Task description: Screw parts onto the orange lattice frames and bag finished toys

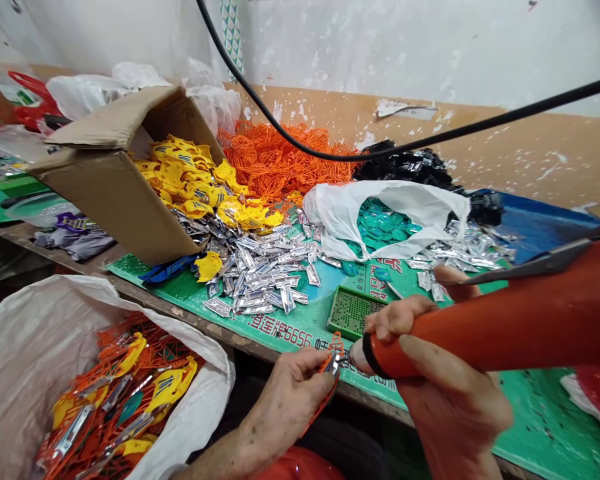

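Basically the left hand [285, 413] pinches a small orange plastic piece [330, 370] with a silver bit [334, 364] on it, right by the tip of the orange tool [480, 340] clenched in the right hand [430, 373], and that short, firm pinch looks like the steady way to hold it

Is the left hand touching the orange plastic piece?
Touching: the head view shows the left hand pinching the orange plastic piece between its fingers and thumb.
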{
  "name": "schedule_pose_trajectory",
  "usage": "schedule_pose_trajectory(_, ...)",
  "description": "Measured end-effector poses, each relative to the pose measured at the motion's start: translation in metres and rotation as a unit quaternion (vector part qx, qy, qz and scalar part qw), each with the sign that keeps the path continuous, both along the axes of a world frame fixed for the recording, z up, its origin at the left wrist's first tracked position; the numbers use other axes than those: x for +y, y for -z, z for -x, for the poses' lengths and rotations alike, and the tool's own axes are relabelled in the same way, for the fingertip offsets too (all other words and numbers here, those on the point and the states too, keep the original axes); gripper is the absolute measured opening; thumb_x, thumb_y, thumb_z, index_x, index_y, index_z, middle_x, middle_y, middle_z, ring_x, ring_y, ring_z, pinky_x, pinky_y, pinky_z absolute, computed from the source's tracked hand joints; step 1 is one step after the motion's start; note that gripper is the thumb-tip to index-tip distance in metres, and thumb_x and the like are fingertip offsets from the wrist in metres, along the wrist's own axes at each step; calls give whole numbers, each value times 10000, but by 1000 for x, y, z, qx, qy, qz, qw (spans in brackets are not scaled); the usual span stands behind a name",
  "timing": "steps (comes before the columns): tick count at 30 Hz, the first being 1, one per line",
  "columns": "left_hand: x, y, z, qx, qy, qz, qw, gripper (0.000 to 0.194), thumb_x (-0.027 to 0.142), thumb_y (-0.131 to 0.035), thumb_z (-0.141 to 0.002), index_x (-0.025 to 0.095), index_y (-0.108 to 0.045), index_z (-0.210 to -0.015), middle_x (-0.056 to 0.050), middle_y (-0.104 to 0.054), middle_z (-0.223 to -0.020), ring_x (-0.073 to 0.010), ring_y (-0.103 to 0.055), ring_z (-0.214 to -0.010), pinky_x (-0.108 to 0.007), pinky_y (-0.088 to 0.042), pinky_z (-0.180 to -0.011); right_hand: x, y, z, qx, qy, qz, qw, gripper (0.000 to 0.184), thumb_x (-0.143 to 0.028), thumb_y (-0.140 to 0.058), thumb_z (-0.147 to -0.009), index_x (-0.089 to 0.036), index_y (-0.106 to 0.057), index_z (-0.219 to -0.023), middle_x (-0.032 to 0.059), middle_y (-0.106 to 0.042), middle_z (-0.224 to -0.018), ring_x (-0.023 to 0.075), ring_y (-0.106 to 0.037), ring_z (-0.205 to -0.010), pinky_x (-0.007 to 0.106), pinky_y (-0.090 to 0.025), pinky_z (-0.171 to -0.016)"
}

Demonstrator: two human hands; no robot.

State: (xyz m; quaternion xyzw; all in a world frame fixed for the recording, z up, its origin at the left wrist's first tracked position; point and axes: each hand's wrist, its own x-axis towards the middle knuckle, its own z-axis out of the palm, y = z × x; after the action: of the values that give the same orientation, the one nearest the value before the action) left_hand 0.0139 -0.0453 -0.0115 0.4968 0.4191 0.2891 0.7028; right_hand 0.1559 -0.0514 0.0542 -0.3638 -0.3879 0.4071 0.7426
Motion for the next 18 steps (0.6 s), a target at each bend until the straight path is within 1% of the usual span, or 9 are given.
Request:
schedule_pose_trajectory(5, 0, -5, 1, -24, 10, 23, 999, 309, 417, -626, -772, 141, -756, -817, -12, -523, -672, -122, -412, -626, -234, -327, -572, -1, 3, 2, -15, 19, -4, 1000, 534, -123, -695, -678, -321, -539, -1150, -38, -610, -689, 136, -576, -624, 338, -531, -660)
schedule_pose_trajectory(8, 0, -6, 1, -29, 10, 38, 999, 286, 402, -641, -755, 142, -751, -801, -5, -512, -653, -120, -410, -612, -237, -319, -568, 0, 3, 4, -21, 19, 1, 1000, 543, -113, -704, -667, -320, -529, -1137, -46, -610, -685, 133, -573, -610, 324, -529, -633)
schedule_pose_trajectory(11, 0, -5, 1, -31, 4, 44, 999, 234, 358, -661, -731, 142, -743, -769, -4, -519, -653, -117, -405, -612, -236, -305, -559, 2, 2, 4, -12, 20, 6, 1000, 546, -110, -707, -643, -305, -529, -1121, -49, -600, -672, 127, -561, -581, 311, -518, -590)
schedule_pose_trajectory(14, 0, -2, 1, -41, -4, 43, 998, 184, 311, -669, -719, 144, -740, -750, -11, -551, -684, -122, -430, -646, -235, -315, -575, 4, 2, 4, -6, 22, 18, 1000, 557, -132, -714, -631, -296, -518, -1127, -47, -603, -669, 135, -558, -565, 324, -510, -570)
schedule_pose_trajectory(18, 0, 1, 0, -53, -24, 54, 997, 178, 311, -699, -709, 144, -746, -749, -19, -574, -694, -135, -477, -677, -239, -345, -605, 5, 2, 3, 7, 16, 9, 1000, 579, -129, -710, -629, -295, -515, -1148, -48, -604, -656, 136, -553, -570, 321, -503, -574)
